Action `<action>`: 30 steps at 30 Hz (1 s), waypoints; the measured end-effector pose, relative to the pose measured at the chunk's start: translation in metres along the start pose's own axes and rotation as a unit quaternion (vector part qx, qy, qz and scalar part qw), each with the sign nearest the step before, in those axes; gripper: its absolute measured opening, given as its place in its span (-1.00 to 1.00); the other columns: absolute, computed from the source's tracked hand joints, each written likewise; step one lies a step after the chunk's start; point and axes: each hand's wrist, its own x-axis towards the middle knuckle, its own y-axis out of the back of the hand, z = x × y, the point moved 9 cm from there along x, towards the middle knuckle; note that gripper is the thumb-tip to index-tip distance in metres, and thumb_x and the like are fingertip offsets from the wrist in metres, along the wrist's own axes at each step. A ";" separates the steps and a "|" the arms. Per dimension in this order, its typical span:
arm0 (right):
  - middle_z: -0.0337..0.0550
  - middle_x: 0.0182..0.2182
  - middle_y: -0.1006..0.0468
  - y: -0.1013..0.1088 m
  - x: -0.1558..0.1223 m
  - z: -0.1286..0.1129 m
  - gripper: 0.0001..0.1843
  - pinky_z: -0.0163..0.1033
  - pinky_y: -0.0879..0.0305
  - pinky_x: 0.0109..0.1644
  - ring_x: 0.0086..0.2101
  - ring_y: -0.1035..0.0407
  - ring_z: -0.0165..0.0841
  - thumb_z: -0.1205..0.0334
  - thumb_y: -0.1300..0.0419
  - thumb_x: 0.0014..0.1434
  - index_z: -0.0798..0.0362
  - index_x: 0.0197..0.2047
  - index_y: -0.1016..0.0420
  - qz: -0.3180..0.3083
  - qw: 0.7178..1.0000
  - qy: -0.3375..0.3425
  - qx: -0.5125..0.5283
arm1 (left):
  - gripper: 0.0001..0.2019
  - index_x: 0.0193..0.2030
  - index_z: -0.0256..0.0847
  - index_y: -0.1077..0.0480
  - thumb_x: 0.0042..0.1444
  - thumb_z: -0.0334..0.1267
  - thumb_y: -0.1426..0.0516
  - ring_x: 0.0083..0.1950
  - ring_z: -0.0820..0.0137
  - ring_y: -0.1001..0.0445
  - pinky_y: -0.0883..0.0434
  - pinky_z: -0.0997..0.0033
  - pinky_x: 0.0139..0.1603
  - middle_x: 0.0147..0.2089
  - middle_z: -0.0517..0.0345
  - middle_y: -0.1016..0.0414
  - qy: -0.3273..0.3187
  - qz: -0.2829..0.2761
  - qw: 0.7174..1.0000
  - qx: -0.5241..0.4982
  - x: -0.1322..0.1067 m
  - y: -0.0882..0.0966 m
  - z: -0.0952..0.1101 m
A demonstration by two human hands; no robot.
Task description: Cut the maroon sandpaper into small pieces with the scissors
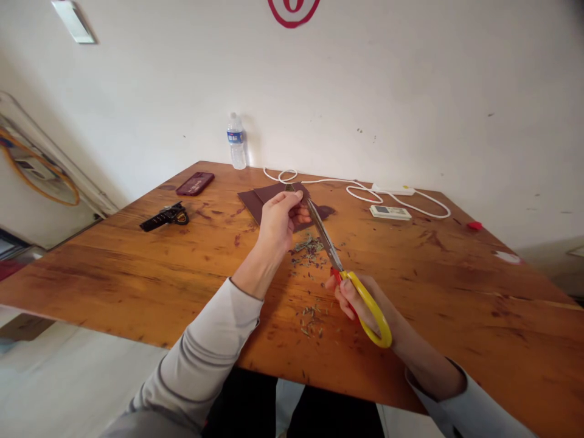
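Observation:
My right hand [365, 304] grips the yellow handles of a pair of scissors [347, 274], its blades pointing up and left towards my other hand. My left hand [280, 219] is raised above the wooden table [137, 267] and pinches a small dark piece [289, 188] between thumb and fingers, right at the blade tips. Small greyish cut scraps [310, 246] lie scattered on the table below both hands, with more scraps [312, 319] nearer the front edge. Dark brown paper sheets [255, 201] lie flat behind my left hand.
A water bottle [236, 141] stands at the back by the wall. A dark red phone [195, 183] and a black tool [164, 216] lie at the left. A white cable [365, 191] and a small white device [389, 212] are at the back right.

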 end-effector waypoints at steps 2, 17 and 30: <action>-0.36 -0.69 -0.17 0.000 0.000 -0.001 -0.38 -0.28 -0.03 -0.57 -0.66 -0.06 -0.45 -0.42 0.06 0.21 -0.06 -0.56 -0.08 0.001 1.000 0.005 -0.003 | -0.85 -0.48 -0.23 -0.34 0.01 -0.34 -0.24 -0.57 0.55 -0.37 -0.38 0.51 -0.48 -0.55 0.24 -0.40 -0.001 -0.005 1.000 0.007 0.001 0.000 0.001; -0.37 -0.68 -0.12 0.003 0.005 0.013 -0.58 -0.35 0.08 -0.63 -0.67 0.01 -0.50 -0.06 -0.17 0.03 -0.05 -0.63 -0.08 0.004 0.997 -0.059 0.046 | -0.82 -0.54 -0.27 -0.35 -0.10 -0.34 -0.29 -0.60 0.53 -0.36 -0.35 0.51 -0.53 -0.61 0.22 -0.38 0.002 -0.032 0.999 0.036 0.003 0.001 0.008; -0.36 -0.77 -0.18 0.003 -0.002 0.005 -0.46 -0.35 -0.05 -0.69 -0.73 -0.08 -0.47 -0.22 -0.12 0.17 -0.06 -0.65 -0.15 0.022 0.999 -0.027 0.013 | -0.87 -0.54 -0.28 -0.38 -0.07 -0.37 -0.25 -0.60 0.52 -0.35 -0.37 0.49 -0.53 -0.62 0.19 -0.39 0.001 -0.034 0.999 0.036 0.005 0.002 0.006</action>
